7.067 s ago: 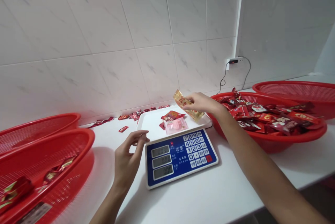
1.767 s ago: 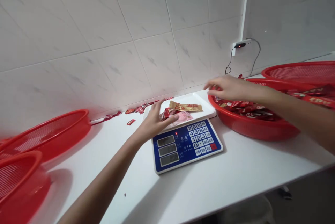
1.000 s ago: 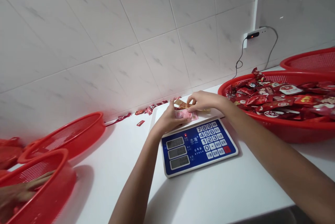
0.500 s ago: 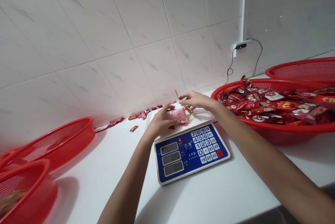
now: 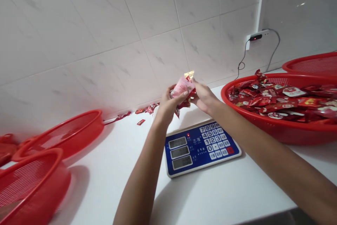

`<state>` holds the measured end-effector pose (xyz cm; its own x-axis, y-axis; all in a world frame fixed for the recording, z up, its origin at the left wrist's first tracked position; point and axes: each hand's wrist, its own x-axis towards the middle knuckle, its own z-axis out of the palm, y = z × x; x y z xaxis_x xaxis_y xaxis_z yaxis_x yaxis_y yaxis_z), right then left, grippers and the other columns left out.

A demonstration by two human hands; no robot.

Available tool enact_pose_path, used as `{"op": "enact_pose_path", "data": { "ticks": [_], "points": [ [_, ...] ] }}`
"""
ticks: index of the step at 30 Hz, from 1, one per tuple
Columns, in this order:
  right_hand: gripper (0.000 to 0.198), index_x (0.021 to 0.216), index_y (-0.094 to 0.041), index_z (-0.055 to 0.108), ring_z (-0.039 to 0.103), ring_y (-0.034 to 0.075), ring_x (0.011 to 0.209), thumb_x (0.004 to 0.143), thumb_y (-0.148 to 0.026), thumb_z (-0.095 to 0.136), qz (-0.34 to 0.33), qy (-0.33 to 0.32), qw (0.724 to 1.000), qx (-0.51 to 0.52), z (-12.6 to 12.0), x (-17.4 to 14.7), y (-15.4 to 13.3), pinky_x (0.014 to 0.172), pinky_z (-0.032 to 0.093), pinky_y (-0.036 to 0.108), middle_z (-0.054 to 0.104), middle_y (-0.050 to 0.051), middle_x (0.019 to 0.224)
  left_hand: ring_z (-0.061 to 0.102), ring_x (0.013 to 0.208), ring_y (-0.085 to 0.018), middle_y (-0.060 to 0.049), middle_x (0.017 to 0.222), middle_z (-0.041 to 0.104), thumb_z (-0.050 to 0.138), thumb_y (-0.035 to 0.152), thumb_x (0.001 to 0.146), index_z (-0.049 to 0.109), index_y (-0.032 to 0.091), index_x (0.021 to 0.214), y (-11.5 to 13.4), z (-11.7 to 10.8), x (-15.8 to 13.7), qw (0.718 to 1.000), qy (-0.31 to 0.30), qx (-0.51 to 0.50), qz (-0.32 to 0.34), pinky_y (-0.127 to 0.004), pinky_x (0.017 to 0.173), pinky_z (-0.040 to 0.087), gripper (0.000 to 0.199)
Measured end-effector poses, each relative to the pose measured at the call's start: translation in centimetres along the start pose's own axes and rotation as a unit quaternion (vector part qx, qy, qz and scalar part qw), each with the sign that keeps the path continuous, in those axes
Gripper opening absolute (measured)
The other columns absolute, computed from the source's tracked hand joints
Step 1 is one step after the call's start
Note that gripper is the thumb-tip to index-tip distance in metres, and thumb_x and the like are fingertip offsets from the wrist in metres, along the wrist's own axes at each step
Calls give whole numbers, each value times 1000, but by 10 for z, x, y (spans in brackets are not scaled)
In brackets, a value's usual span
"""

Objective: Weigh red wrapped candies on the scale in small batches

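Observation:
Over the weighing scale [image 5: 202, 147], my left hand [image 5: 168, 104] is closed around a pink-and-white packet [image 5: 181, 87] and some red wrapped pieces. My right hand [image 5: 201, 97] meets it from the right, its fingers closed on the same bunch. A gold-and-red wrapper [image 5: 189, 74] sticks up between the hands. Which pieces lie in which hand is partly hidden by the fingers. The scale has a blue front panel with number keys and several small displays; its white top plate lies beneath my hands.
To the right stands a red basket [image 5: 263, 119] full of red wrapped packets, with another red basket [image 5: 310, 64] behind. Two more red baskets [image 5: 86, 137] are at the left. Small red packets [image 5: 140, 122] lie along the wall. A socket strip [image 5: 256, 37] with cables hangs there.
Both hands have lifted off the scale's plate with the pink packet and wrapped pieces, and have come together. The view has shifted a little to the left.

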<state>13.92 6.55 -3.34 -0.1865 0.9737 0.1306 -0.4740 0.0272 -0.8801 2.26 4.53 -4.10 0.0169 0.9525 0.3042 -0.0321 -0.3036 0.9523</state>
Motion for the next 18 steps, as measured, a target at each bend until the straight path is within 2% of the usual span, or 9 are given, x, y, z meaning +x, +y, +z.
{"op": "enact_pose_path", "data": {
  "ticks": [2,4,7,12,15,18],
  "points": [
    [31,101,-19,57,56,17,70,99,-47,42,-4,-22,999,37,2,-1,2,60,46,28,60,5,79,67,61,-18,-11,85,70,78,18,74,48,11,125,-4,1,1,1000,7,-5,7,-33,59,58,60],
    [34,96,-20,55,52,15,64,93,-53,54,-28,-47,998,37,2,-3,4,55,42,28,55,2,73,65,58,-17,-9,82,69,81,21,72,46,11,125,-5,2,1,1000,7,-7,15,-30,56,55,64],
    [26,89,-20,50,48,13,59,89,-43,63,-48,-48,997,21,2,-4,7,52,38,28,51,0,70,64,57,-15,-6,76,68,82,24,74,46,12,124,-4,2,-2,1000,2,-2,21,-26,55,52,64],
    [12,87,-19,51,50,12,62,95,-28,53,-26,-2,999,23,3,-2,9,56,41,27,51,0,71,64,54,-15,-3,67,67,80,35,78,47,15,120,-5,1,-2,1000,-5,22,11,-26,54,52,57],
    [8,92,-19,54,53,13,67,95,-27,53,-14,5,999,35,5,-3,11,58,43,28,53,1,75,65,55,-15,-3,70,67,82,37,76,51,17,114,-7,0,-1,1000,5,25,12,-26,54,54,53],
    [11,98,-20,56,56,15,72,95,-30,53,-8,-24,999,31,6,-3,14,60,45,28,58,3,82,66,59,-16,-4,76,68,87,31,69,55,17,112,-3,-3,-3,1000,12,16,13,-27,56,56,55]
  ]
}}
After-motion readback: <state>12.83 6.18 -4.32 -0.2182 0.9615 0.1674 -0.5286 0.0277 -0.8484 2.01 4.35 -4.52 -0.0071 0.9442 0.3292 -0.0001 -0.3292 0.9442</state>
